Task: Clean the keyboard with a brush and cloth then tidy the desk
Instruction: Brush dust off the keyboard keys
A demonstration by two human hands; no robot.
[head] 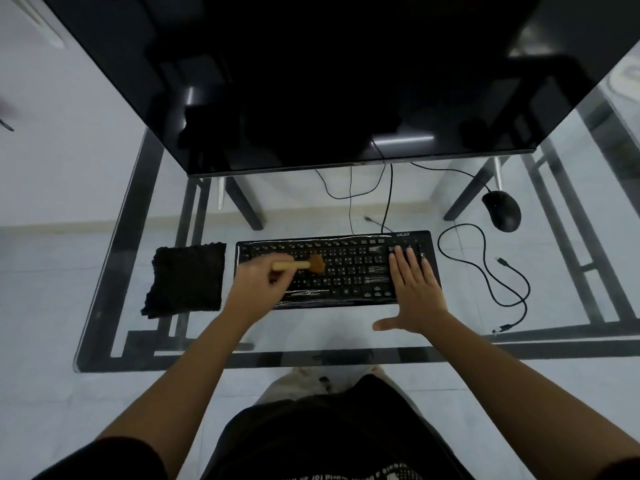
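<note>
Clearly the work is in its first part, the brushing. The left hand [258, 289] grips the wooden handle of the brush [301, 265] with curled fingers, and the bristles touch the keys in the left-middle part of the keyboard [346, 268]. The right hand [414, 289] lies flat with straight fingers on the right end of the keyboard, its thumb spread out over the bench [311, 334]; I judge that it keeps the keyboard steady. The black cloth [187, 278] lies flat just beside the left end of the keyboard, and no hand touches it, so the wiping seems not yet begun. For the tidying, the mouse [502, 211] and a loose cable [485, 271] lie to the right.
</note>
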